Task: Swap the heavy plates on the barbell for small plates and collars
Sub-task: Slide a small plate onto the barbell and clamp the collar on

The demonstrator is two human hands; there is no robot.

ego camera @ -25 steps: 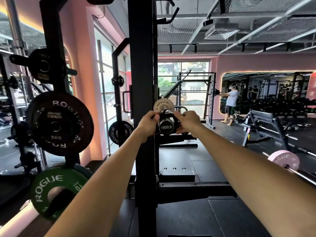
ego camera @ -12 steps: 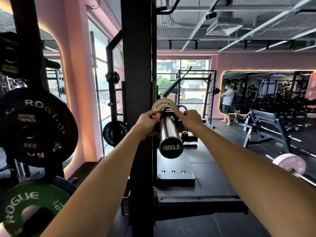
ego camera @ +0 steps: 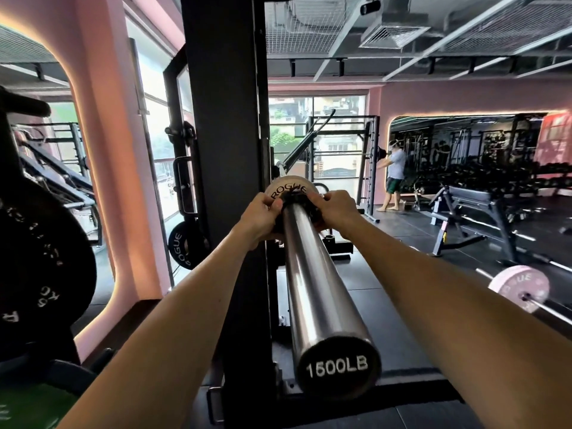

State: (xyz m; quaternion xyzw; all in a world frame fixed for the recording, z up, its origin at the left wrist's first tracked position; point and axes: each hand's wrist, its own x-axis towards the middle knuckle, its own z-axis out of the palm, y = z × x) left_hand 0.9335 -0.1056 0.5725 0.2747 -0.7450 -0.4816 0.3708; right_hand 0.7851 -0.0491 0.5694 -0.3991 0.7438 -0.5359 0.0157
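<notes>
Here both hands clamp the black collar point(ego camera: 297, 202) on the sleeve point(ego camera: 312, 274): left hand point(ego camera: 258, 219) at nine o'clock, right hand point(ego camera: 335, 212) at three. A small plate point(ego camera: 289, 188) sits just behind it.

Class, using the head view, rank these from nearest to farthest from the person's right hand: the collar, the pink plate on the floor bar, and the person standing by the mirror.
1. Collar: gripped by the right hand, on the bar's sleeve.
2. Pink plate: lower right, on the floor bar.
3. Person: far back, beside the mirror.
</notes>
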